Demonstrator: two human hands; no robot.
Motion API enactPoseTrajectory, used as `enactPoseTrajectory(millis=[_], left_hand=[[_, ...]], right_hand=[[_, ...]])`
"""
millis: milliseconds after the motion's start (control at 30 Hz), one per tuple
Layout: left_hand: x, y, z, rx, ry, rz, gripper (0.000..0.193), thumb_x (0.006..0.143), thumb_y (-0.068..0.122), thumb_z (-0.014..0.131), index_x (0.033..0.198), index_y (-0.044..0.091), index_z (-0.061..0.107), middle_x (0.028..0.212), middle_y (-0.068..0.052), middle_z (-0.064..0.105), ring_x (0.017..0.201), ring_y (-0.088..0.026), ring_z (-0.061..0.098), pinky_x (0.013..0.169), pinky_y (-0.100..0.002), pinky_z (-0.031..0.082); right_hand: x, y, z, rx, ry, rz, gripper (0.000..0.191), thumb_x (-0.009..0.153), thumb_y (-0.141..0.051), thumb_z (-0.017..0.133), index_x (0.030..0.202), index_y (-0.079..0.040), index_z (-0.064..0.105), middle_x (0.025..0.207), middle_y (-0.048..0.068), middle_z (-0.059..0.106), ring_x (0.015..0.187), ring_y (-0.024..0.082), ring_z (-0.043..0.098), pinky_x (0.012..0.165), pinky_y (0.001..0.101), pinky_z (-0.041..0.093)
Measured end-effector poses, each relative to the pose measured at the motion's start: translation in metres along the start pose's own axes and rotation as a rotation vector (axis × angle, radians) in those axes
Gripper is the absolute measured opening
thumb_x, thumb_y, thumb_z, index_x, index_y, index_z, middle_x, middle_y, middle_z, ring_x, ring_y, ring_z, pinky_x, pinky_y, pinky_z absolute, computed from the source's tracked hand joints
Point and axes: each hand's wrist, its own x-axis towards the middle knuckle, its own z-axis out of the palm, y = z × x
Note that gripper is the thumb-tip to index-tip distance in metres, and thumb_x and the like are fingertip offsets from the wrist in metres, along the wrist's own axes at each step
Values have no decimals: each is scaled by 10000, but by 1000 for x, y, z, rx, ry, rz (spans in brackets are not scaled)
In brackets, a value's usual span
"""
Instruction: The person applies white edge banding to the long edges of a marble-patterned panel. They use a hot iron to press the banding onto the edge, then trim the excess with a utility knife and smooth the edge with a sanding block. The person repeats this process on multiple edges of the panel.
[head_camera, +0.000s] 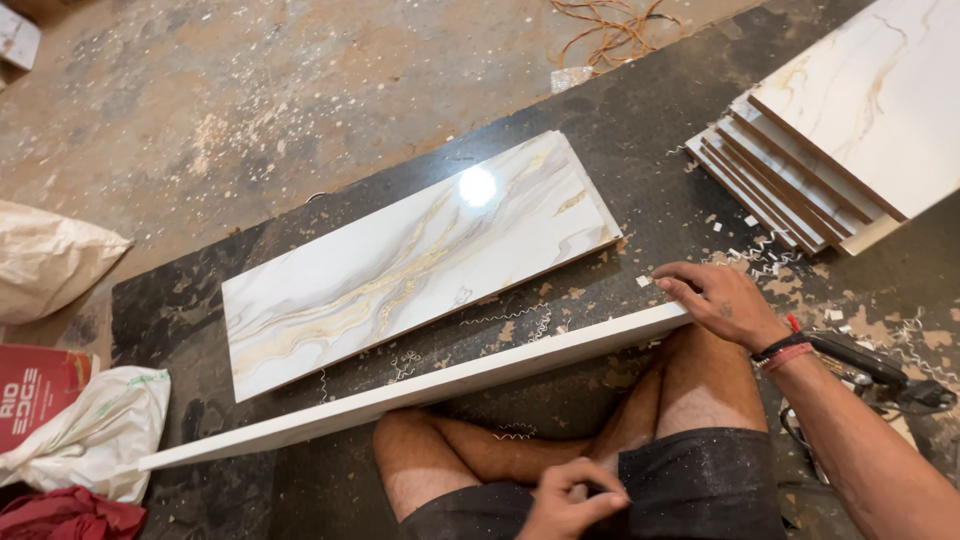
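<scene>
A: What is lying in front of the person, starting from the biggest?

B: The dark speckled work mat (640, 110) is covering the dusty floor. On it the wide glossy marble-pattern panel with gold veins (415, 262) is lying flat, and the stack of similar laminated boards (800, 165) is resting at the upper right. Nearer to the person, the long narrow white board (420, 390) is standing on its edge above the crossed legs.

A: How is it pointing?

B: Its long axis is running from lower left, near the white plastic bag (95, 430), up to the right, where the end is meeting the right hand (715, 300).

A: And the hands?

B: The right hand is lying with open, spread fingers on the right end, pressing but not closing around it. The left hand (570, 500) is clenched near the lap; what it is pinching I cannot tell.

A: How would this board handle?

B: I think it is stiff and rather light, but long, so it would swing; the glossy face seems slippery and the edges chip easily. Taking it near the middle by both edges seems safest.
</scene>
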Motion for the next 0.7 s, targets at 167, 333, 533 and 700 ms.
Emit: enactPoseTrajectory(millis=[167, 333, 533, 700], left_hand=[[19, -3, 34, 128, -241, -207, 221, 1046, 207, 701, 1172, 28, 730, 1105, -57, 739, 1095, -128, 670, 1026, -284, 504], [18, 37, 46, 97, -550, -170, 312, 1133, 239, 576, 1351, 29, 651, 1216, -67, 682, 1261, -145, 609, 1147, -318, 453], [40, 164, -4, 552, -101, -2, 383, 917, 28, 592, 1276, 143, 659, 1224, -73, 684, 967, -218, 716, 865, -352, 609], [76, 238, -54, 1594, -37, 297, 516, 877, -35, 563, 1319, 217, 652, 1254, -96, 692, 1002, -275, 698, 825, -402, 580]], right_hand=[[-1, -3, -2, -19, 21, 18, 513, 966, -547, 487, 1204, -184, 760, 1030, 77, 807, 948, 254, 761, 855, 424, 575], [-5, 3, -1, 57, 53, -71, 485, 988, -487, 488, 1277, -166, 708, 1054, 104, 775, 921, 250, 748, 806, 410, 581], [-18, 22, 16, 818, 198, -105, 610, 1069, -543, 471, 1411, -39, 497, 914, 117, 686, 824, 202, 694, 722, 331, 584], [-24, 40, 32, 1119, 339, -73, 601, 1142, -543, 439, 1372, 3, 541, 904, 82, 663, 802, 177, 671, 753, 306, 580]])
